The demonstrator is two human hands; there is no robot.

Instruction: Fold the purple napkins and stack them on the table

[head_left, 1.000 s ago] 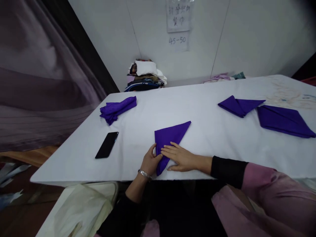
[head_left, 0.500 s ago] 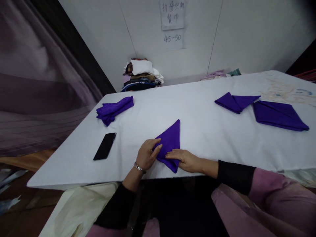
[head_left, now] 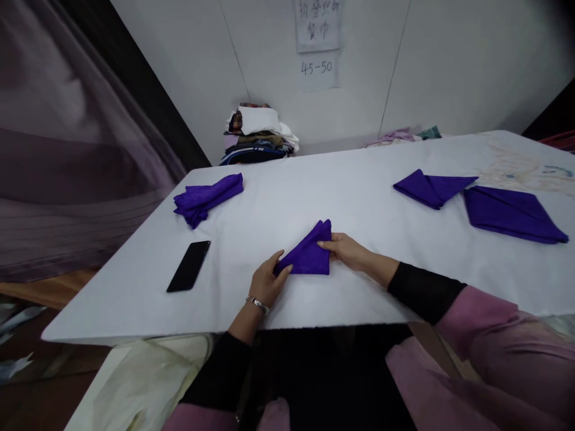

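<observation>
A purple cloth napkin (head_left: 309, 254), folded into a rough triangle, lies on the white-covered table in front of me. At its left corner, my left hand (head_left: 268, 282) has the fabric between thumb and fingers. My right hand (head_left: 345, 248) pinches the right edge, thumb on top and fingers tucked out of sight behind the cloth. Farther right are two folded purple napkins, one pointed (head_left: 433, 188) and one flatter (head_left: 514, 214). A bunched pile of purple cloth (head_left: 209, 199) rests at the far left.
A black phone (head_left: 188, 266) lies left of my hands on the white tablecloth (head_left: 359, 197). Stacked clothes (head_left: 258, 134) stand at the back against the wall, with more fabric (head_left: 399, 136) to their right. Papers with handwriting (head_left: 317, 27) hang on the wall.
The napkin's lower part has been folded upward, turning its tall pointed shape into a lower triangle with a straight bottom edge. My right hand moved up to its right edge.
</observation>
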